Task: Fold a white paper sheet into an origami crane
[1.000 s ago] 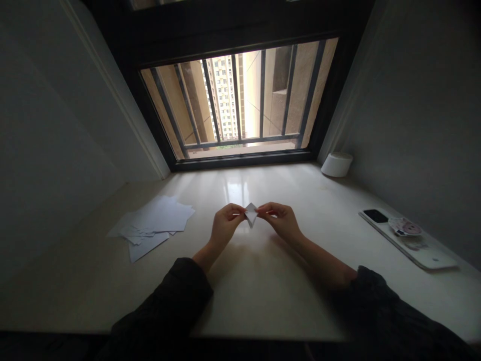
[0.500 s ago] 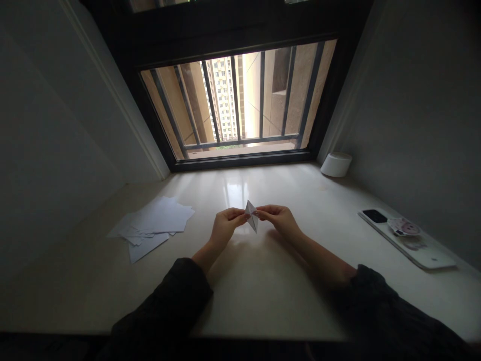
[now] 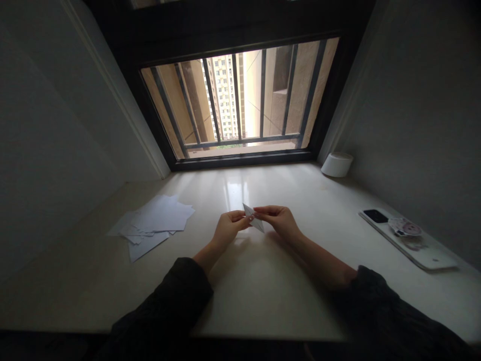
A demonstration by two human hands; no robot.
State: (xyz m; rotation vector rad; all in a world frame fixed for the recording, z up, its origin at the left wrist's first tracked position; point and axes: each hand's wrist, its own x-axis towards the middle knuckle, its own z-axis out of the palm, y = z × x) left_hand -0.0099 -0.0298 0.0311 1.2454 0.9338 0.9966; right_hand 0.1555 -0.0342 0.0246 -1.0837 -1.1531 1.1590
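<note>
A small folded piece of white paper [image 3: 257,224], shaped like a narrow diamond, is held between my two hands above the sill. My left hand [image 3: 232,224] pinches it from the left, thumb on the near face. From the right, my right hand [image 3: 277,217] grips its other side between thumb and fingers. The paper slants, its upper point leaning left and its lower point right. My fingertips cover part of its middle.
Loose white paper sheets [image 3: 161,215] lie overlapping on the pale sill [image 3: 240,291] at left. At right lies a white phone [image 3: 428,253] with a cartoon grip on its back. A white round container [image 3: 337,165] stands by the barred window [image 3: 240,100].
The folded paper has tilted, its top swinging left and its bottom right. My fingers have shifted closer together over its middle.
</note>
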